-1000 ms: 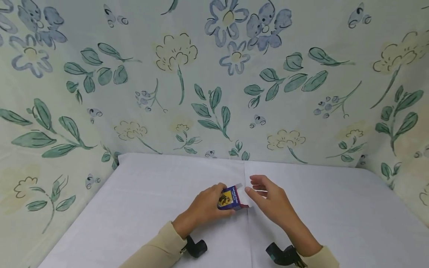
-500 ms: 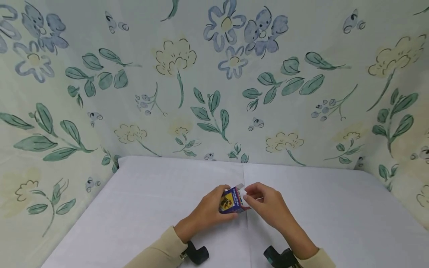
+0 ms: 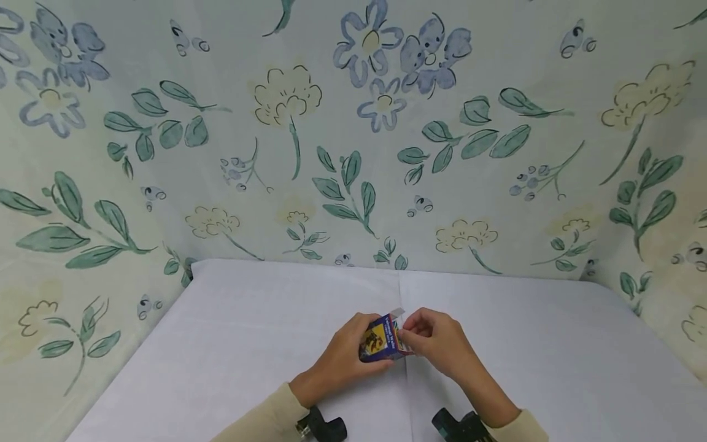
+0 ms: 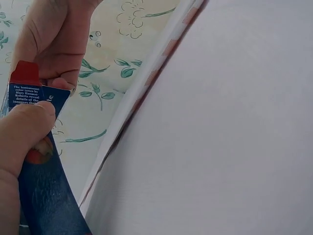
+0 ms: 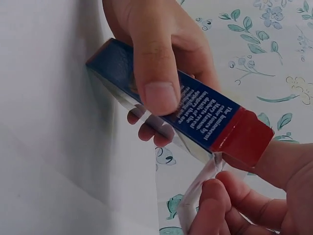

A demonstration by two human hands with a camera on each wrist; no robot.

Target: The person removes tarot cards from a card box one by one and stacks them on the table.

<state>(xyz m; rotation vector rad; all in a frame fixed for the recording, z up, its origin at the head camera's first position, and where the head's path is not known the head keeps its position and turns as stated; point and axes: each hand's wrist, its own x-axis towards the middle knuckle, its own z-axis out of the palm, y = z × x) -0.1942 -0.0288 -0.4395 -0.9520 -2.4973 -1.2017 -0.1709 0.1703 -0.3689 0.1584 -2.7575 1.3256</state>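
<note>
A small blue printed card box [image 3: 380, 339] with a yellow picture panel is tilted above the white cloth. My left hand [image 3: 347, 348] grips it from the left, the thumb lying along a narrow blue side in the right wrist view. Its right end is open; a red side flap [image 5: 248, 138] sticks out, and a small pale flap [image 3: 397, 313] stands at the far corner. At this end, my right hand [image 3: 439, 341] has thumb and forefinger pinched on a whitish, shiny end flap [image 5: 195, 188], partly covered by the fingers.
White cloth [image 3: 265, 307] covers the table, with a crease down the middle. Floral fabric [image 3: 331, 123] hangs behind it and at both sides. A black wrist camera [image 3: 328, 428] sits under the left wrist, another black camera [image 3: 455, 425] under the right.
My right hand has come left to the box's open end, its fingers closing in on the flap. My left hand keeps its grip; the box is turned slightly.
</note>
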